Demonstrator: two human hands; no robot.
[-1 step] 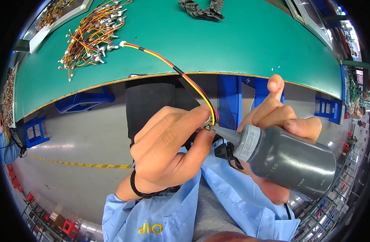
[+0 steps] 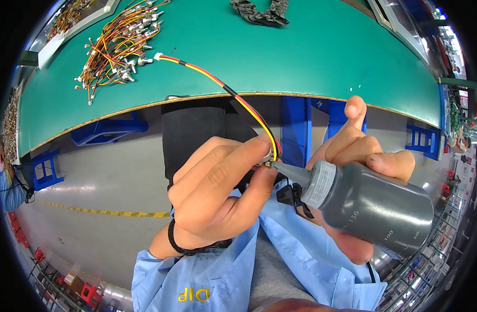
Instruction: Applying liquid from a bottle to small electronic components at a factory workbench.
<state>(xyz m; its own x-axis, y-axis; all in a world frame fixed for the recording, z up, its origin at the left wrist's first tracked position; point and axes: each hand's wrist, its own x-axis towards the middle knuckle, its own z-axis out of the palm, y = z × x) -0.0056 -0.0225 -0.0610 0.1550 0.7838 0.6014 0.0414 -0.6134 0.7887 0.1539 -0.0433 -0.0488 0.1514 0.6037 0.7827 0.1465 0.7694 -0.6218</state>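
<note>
Between thumb and forefinger, my left hand [image 2: 212, 184] pinches a small metal potentiometer [image 2: 268, 160], mostly hidden by the fingertips. Its red, yellow and black wire lead [image 2: 228, 89] arches up and left over the table edge to a white connector [image 2: 158, 56]. My right hand [image 2: 353, 144] is wrapped round a dark grey squeeze bottle [image 2: 379, 208] with a clear ribbed cap, tilted so its tapered nozzle [image 2: 293, 174] points left. The nozzle tip meets the potentiometer's terminals where the wires join; whether anything flows out cannot be seen. My right forefinger sticks up off the bottle.
On the green table [image 2: 280, 62] lies a heap of wired potentiometers [image 2: 121, 47] at the far left. A crumpled dark cloth band [image 2: 262, 13] rests at the back. Blue stools [image 2: 111, 127] stand below the table's edge, and a yellow-black strip [image 2: 113, 212] crosses the floor.
</note>
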